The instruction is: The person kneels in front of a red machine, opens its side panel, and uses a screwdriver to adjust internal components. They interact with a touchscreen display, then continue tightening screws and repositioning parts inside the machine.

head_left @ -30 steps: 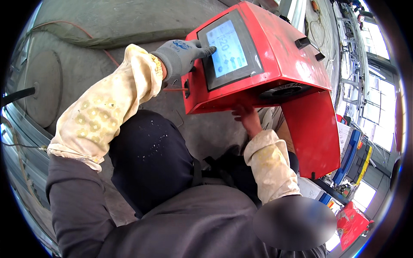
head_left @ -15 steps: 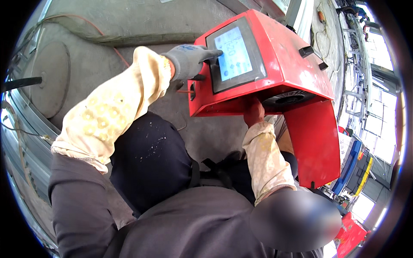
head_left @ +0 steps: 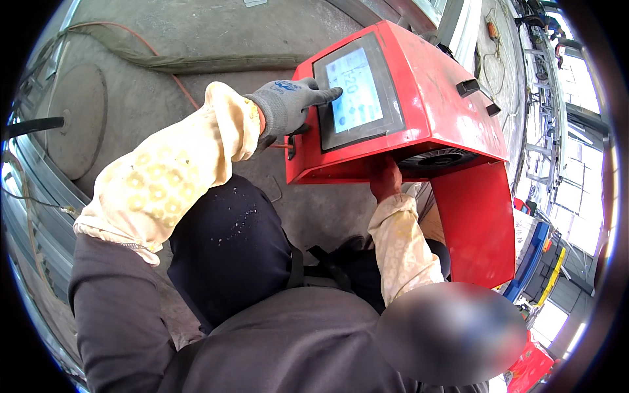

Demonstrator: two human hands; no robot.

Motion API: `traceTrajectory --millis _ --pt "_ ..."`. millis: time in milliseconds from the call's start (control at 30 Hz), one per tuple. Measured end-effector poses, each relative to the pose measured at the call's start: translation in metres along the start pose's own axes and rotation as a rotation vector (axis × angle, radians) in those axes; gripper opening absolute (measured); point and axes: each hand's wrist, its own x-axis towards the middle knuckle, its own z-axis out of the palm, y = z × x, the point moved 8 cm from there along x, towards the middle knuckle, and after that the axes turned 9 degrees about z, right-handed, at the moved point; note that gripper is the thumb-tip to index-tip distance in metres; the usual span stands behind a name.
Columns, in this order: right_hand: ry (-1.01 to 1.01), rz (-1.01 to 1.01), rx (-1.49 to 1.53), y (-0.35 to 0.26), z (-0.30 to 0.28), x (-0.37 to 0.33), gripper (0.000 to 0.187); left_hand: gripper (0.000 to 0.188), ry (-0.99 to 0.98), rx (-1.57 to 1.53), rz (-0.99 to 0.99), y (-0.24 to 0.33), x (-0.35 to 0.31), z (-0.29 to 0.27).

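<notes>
My left hand (head_left: 286, 103), in a grey knitted glove, reaches to a lit touchscreen (head_left: 357, 105) with its index finger stretched out. The fingertip is at the left part of the screen; the other fingers are partly curled and hold nothing visible. The screen sits in a dark frame on the slanted front of a red metal machine housing (head_left: 452, 98). My right hand (head_left: 386, 181), bare, reaches up under the housing's lower edge, and its fingers are hidden there. Beside it, inside the housing, is a round dark ribbed part (head_left: 438, 159). Pale patterned sleeve covers are on both forearms.
A red panel (head_left: 475, 226) hangs from the housing's right side. A flattened hose (head_left: 216, 63) and a thin orange cable (head_left: 147, 44) lie on the grey floor. A round plate (head_left: 77, 121) and metal profiles (head_left: 39, 229) are at the left. Blue and yellow equipment (head_left: 540, 262) stands at the right.
My left hand has shifted slightly down, its index finger a little lower on the screen. The right hand stays under the housing. The view has shifted slightly.
</notes>
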Motion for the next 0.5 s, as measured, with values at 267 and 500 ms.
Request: traceTrajectory --millis 267,500 --pt "0.068 0.042 0.407 0.069 0.014 0.019 0.034 0.074 0.032 -0.012 0.057 -0.001 0.005 0.000" --pt "0.040 0.103 0.319 0.052 0.016 0.015 0.036 0.074 0.028 -0.016 0.036 -0.004 0.002 0.000"
